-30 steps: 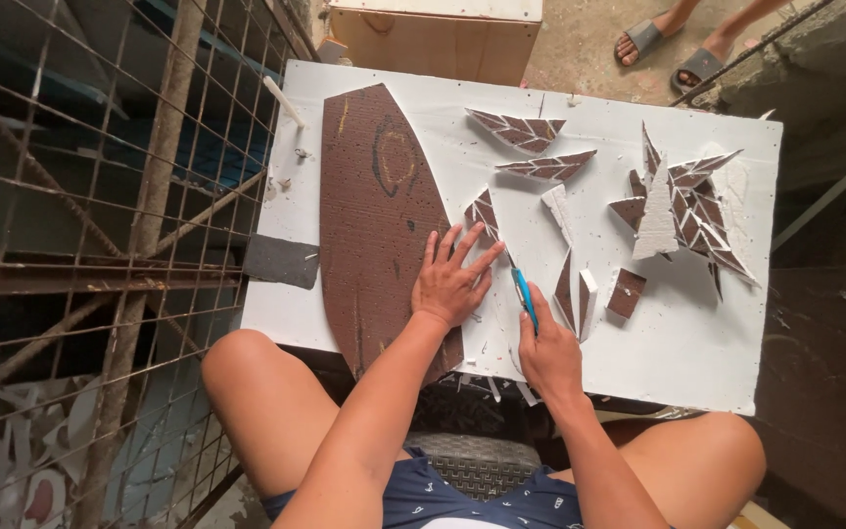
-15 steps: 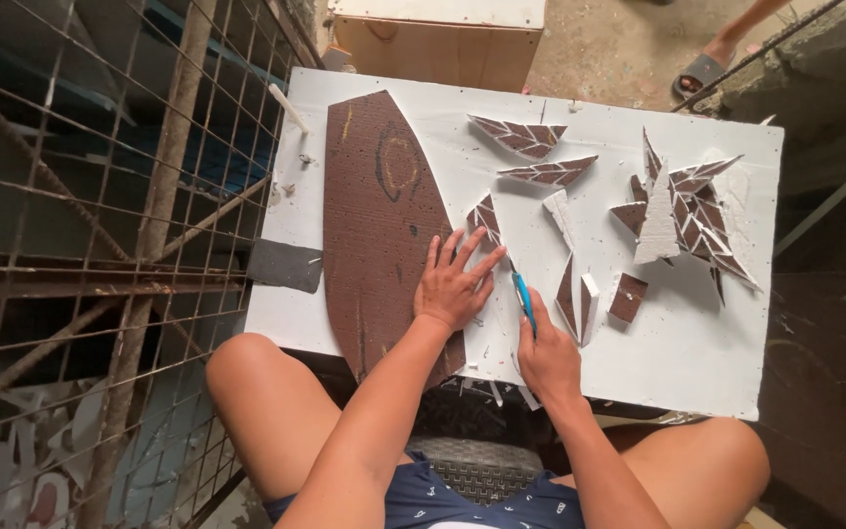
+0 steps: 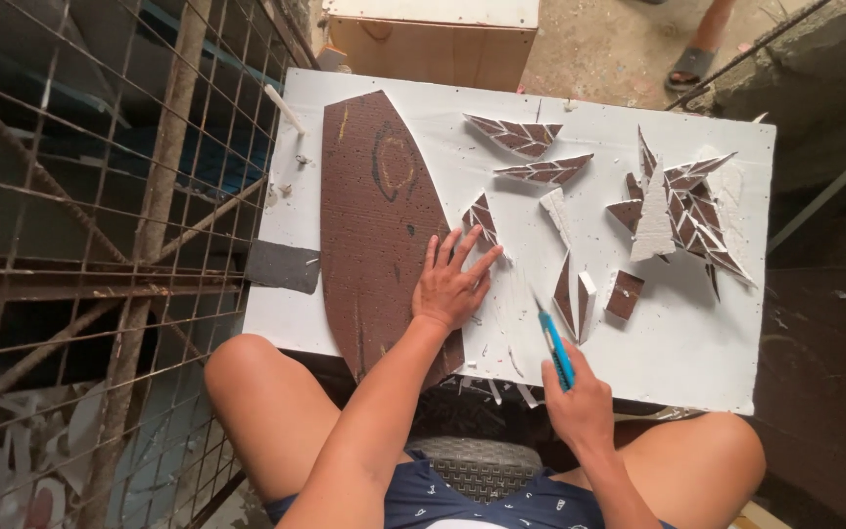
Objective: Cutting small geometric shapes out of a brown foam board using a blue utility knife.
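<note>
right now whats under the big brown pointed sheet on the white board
The big brown pointed sheet lies flat on the white foam board, left hand pressing its right edge. Whatever lies beneath it is covered, apart from the board showing around it.

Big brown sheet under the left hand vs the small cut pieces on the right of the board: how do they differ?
The brown sheet is one large leaf-shaped piece; the cut pieces are many small pointed slivers. The sheet is plain brown; the pieces show white criss-cross lines. The left hand presses the sheet; the pieces lie untouched. Both rest on the white board.
</note>
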